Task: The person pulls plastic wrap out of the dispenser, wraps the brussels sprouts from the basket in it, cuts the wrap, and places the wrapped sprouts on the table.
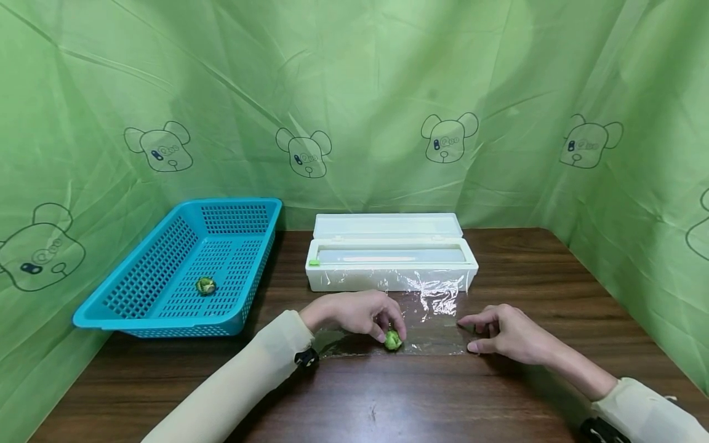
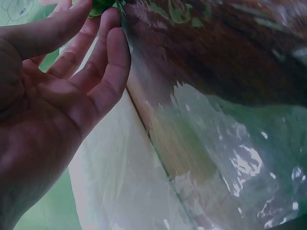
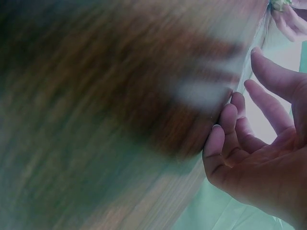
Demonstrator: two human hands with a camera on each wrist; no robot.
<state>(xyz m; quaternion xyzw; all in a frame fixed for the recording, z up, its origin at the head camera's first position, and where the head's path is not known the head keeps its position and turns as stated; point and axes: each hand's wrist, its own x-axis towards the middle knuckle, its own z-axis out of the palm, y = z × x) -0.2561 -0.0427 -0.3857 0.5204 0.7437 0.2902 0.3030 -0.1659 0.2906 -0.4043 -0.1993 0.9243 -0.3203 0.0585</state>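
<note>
A sheet of clear cling film (image 1: 429, 338) lies on the table, stretching forward from the front of a white film dispenser box (image 1: 388, 280) whose lid is raised. My left hand (image 1: 365, 312) pinches a small green Brussels sprout (image 1: 393, 341) over the film, near its front edge. In the left wrist view, the sprout (image 2: 100, 6) shows only partly, at the top between thumb and fingers. Beside the film's right edge, my right hand (image 1: 512, 333) rests with its fingertips at the tabletop, thumb and fingers apart, holding nothing visible.
On the left stands a blue perforated basket (image 1: 166, 323) with another Brussels sprout (image 1: 205, 285) in it. A green curtain (image 1: 376, 74) printed with bear faces hangs behind and at both sides of the brown wooden table (image 1: 354, 400).
</note>
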